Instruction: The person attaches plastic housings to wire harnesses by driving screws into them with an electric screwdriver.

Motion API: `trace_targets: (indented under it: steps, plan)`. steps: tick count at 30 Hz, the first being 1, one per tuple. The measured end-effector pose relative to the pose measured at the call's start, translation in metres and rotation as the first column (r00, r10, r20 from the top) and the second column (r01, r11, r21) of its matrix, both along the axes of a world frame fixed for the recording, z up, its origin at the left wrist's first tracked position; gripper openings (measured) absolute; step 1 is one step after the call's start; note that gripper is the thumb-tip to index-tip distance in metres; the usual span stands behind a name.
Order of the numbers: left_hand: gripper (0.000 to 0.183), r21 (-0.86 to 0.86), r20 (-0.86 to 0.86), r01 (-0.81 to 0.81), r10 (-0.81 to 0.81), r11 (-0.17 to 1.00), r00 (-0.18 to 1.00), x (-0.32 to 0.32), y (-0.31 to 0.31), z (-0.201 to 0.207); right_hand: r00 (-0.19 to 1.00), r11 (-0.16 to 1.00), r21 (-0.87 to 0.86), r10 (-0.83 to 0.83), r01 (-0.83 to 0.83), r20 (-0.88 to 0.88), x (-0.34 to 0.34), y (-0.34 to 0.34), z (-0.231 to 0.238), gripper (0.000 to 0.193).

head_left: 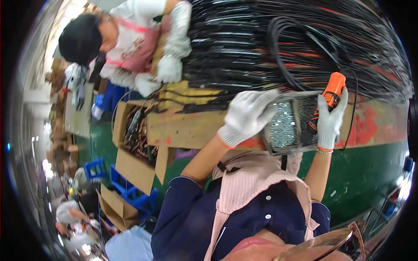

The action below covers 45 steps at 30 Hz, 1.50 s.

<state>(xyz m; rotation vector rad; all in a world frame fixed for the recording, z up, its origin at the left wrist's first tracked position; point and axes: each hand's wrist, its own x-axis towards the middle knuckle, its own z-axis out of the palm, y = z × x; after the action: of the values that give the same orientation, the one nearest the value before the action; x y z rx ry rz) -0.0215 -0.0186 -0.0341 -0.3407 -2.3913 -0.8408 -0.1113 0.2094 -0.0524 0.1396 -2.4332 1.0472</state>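
Observation:
My right hand (332, 118), in a white knit glove, is wrapped round an orange and black power screwdriver (334, 89). The tool stands tilted, its orange end up and away from me and its black end by the tray. My left hand (249, 114), also gloved, is over the table at the tray's left edge. Its fingers reach right with the thumb apart, the fingertips a little blurred, and nothing shows in them. Between my hands a grey tray (271, 149) holds a heap of small silver screws (284, 126). Its right part is dark, partly hidden by the screwdriver.
Rows of black cable bundles (224, 48) and a coiled black cable (278, 48) cover the table's far side. A co-worker in white gloves (169, 69) works at the far left. An open carton (133, 163) with scraps stands beside the table. A thin cord (356, 100) hangs past my right hand.

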Motion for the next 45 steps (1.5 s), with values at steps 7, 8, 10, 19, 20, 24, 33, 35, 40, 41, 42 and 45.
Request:
trace_targets:
  steps: [7,8,10,19,20,24,33,35,40,41,42,45]
  plan:
    - [0.02,-0.478,0.21,-0.557,0.704,0.679,0.678,0.151,-0.167,-0.032,0.89,0.823,0.466,0.432,-0.324,-0.146,0.011,-0.045,0.033,0.048]
    - [0.022,-0.674,0.179,-0.525,0.804,0.52,0.567,0.168,-0.188,-0.036,0.794,0.737,0.43,0.604,-0.522,-0.071,0.017,-0.07,0.042,0.041]
    - [0.026,-0.78,0.17,-0.466,0.858,0.418,0.485,0.18,-0.221,-0.038,0.524,0.462,0.393,0.849,-0.795,0.062,0.031,-0.121,0.042,0.038]
    - [0.024,-0.872,0.354,-0.153,0.814,0.466,0.461,0.209,-0.238,-0.022,0.383,0.19,0.68,0.913,-0.708,0.143,0.067,-0.234,-0.043,0.025]
    - [0.024,-0.869,0.375,-0.11,0.786,0.483,0.491,0.218,-0.236,-0.021,0.339,0.155,0.663,0.927,-0.733,0.158,0.066,-0.235,-0.039,0.024]
    - [0.022,-0.809,0.414,-0.136,0.719,0.572,0.558,0.237,-0.223,-0.01,0.228,0.128,0.637,0.971,-0.761,0.078,0.066,-0.232,-0.03,0.028]
    - [0.028,-0.517,0.22,-0.502,0.675,0.693,0.705,0.247,-0.202,0.05,-0.06,0.069,0.764,0.988,-0.642,-0.14,0.054,-0.282,0.054,0.016]
    - [0.027,-0.461,0.224,-0.521,0.663,0.718,0.714,0.25,-0.193,0.057,-0.113,0.07,0.751,0.975,-0.657,-0.19,0.066,-0.297,0.077,0.014]
    - [0.033,-0.34,0.35,-0.602,0.692,0.722,0.632,0.224,-0.153,0.067,-0.116,0.199,0.727,0.926,-0.657,-0.359,0.099,-0.291,0.086,0.006]
    - [0.034,-0.214,0.137,-0.645,0.676,0.734,0.724,0.216,-0.137,0.052,-0.172,0.079,0.662,0.936,-0.746,-0.306,0.095,-0.285,0.092,0.007]
    - [0.034,-0.045,0.158,-0.619,0.618,0.784,0.77,0.212,-0.14,0.039,-0.287,0.014,0.79,0.927,-0.613,-0.24,0.086,-0.287,0.097,0.01]
    - [0.029,0.702,0.33,-0.391,0.215,0.595,0.919,0.184,-0.12,0.017,-0.279,-0.07,0.83,0.954,-0.553,-0.105,0.064,-0.27,0.117,0.017]
